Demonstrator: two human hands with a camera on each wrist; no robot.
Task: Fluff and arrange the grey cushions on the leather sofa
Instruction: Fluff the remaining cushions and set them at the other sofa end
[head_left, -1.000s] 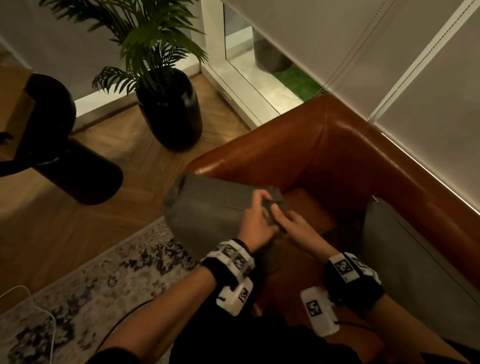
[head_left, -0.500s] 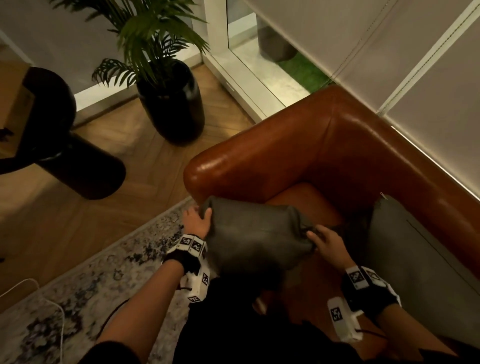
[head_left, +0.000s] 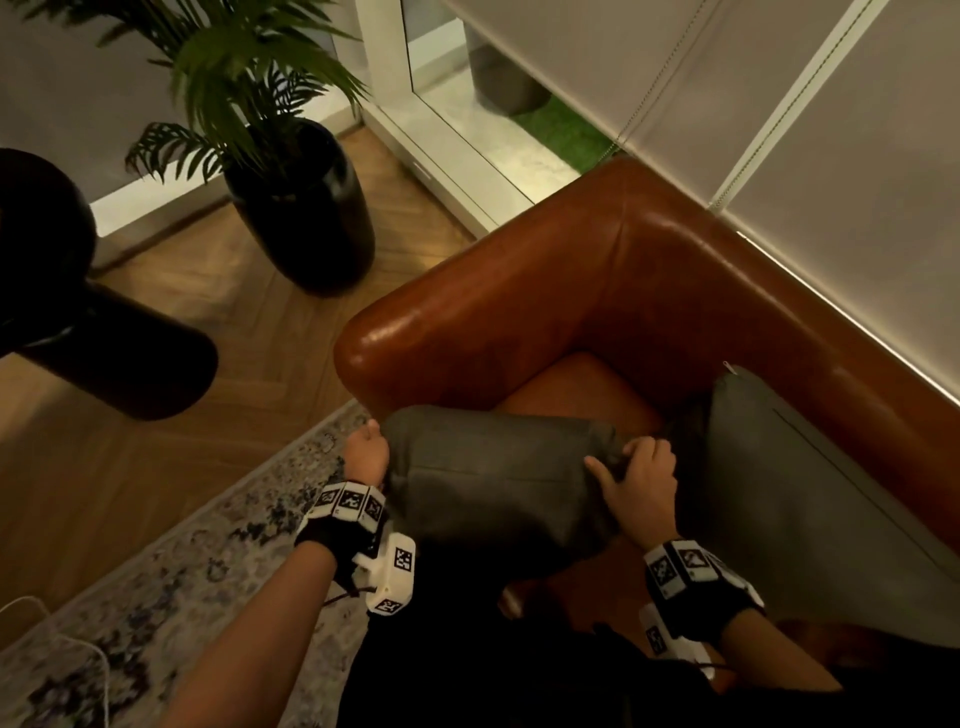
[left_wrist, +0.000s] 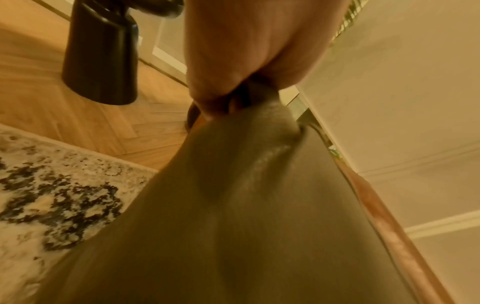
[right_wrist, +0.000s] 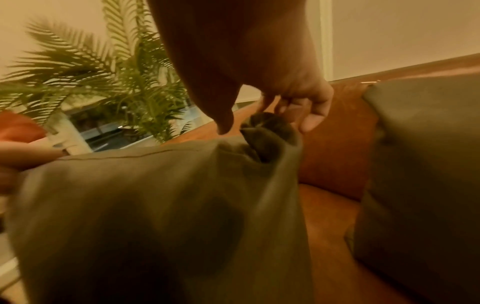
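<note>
— Where's the plump grey fabric cushion (head_left: 493, 478)?
— Between both hands, above the brown leather sofa (head_left: 597, 291) seat. Left hand (head_left: 366, 454) pinches its left corner; right hand (head_left: 641, 475) fingers (right_wrist: 309, 121) bunch the right corner.
— The other one?
— The second grey cushion (head_left: 810, 499) leans on the backrest, just right of the right fingers.

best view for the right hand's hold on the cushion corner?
Right wrist: the right hand pinches the bunched corner of the held cushion close up. Head shows that hand from above, its fingertips buried in fabric. Left wrist shows only the left hand.
</note>
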